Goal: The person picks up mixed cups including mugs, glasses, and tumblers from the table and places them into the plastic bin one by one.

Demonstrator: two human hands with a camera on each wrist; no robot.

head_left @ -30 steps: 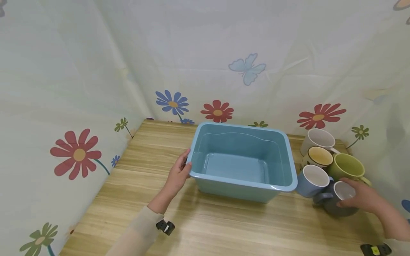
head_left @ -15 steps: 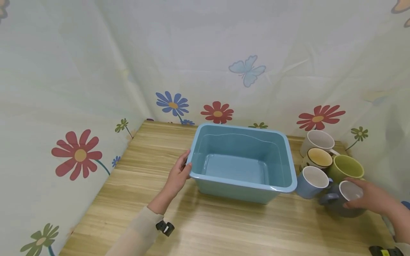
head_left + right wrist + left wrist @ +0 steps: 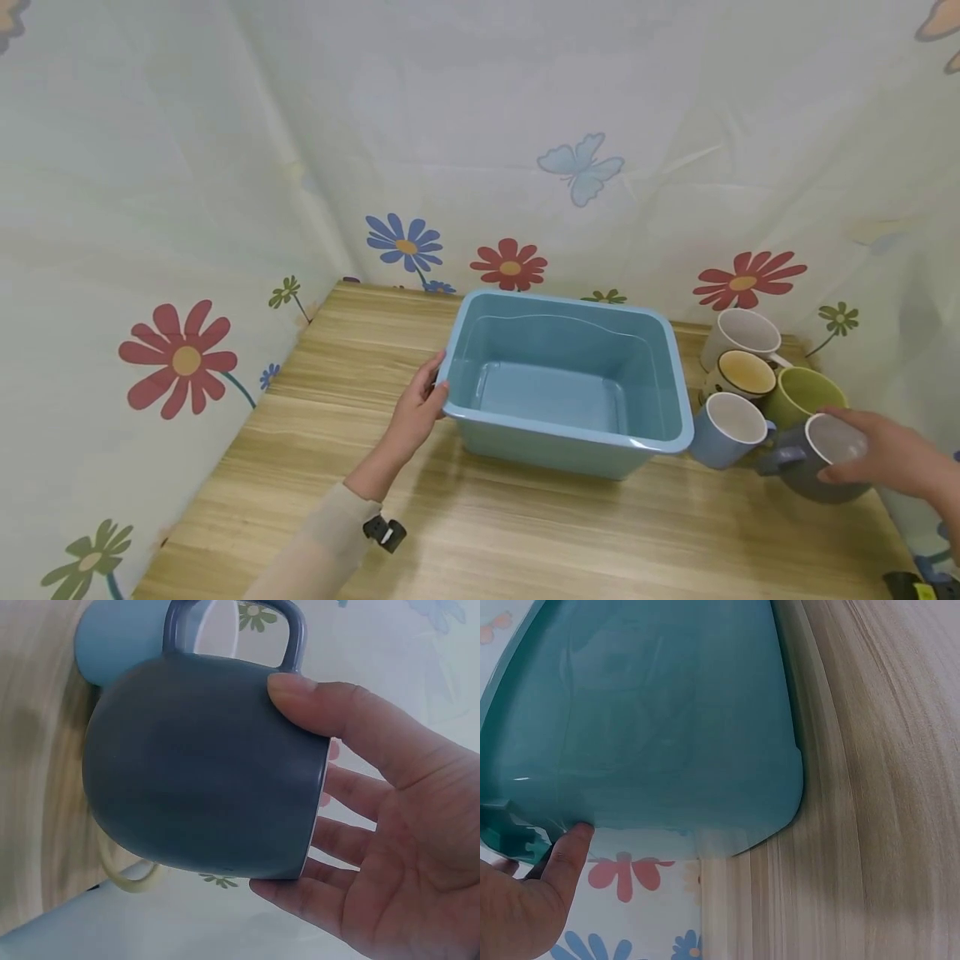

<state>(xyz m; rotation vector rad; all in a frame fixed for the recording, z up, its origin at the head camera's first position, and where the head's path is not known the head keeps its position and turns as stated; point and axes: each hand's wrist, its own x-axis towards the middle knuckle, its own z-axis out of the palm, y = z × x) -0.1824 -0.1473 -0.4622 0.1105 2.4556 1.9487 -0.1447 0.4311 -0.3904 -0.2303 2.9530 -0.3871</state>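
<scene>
A light blue plastic tub (image 3: 540, 454) stands on the wooden table, nothing inside it. My left hand (image 3: 416, 412) holds its left rim; in the left wrist view the hand (image 3: 525, 907) is at the edge of the tub (image 3: 675, 735). On the right, my right hand (image 3: 892, 454) grips a dark grey-blue mug (image 3: 813, 483) by its rim. The right wrist view shows the thumb on the outside of the mug (image 3: 202, 765), with the fingers at the rim and the handle away from the palm. A light blue mug (image 3: 716, 446) stands between tub and grey mug.
Behind the grey mug is a green mug (image 3: 783, 408). Further back stand a yellow-lined mug (image 3: 720, 385) and a white mug (image 3: 716, 348), near the tub's right end. A flowered curtain (image 3: 450, 125) borders the wooden table (image 3: 360, 350) at the back and sides.
My right hand has moved to the right with the grey mug, away from the light blue mug. The left hand and the tub have stayed in place.
</scene>
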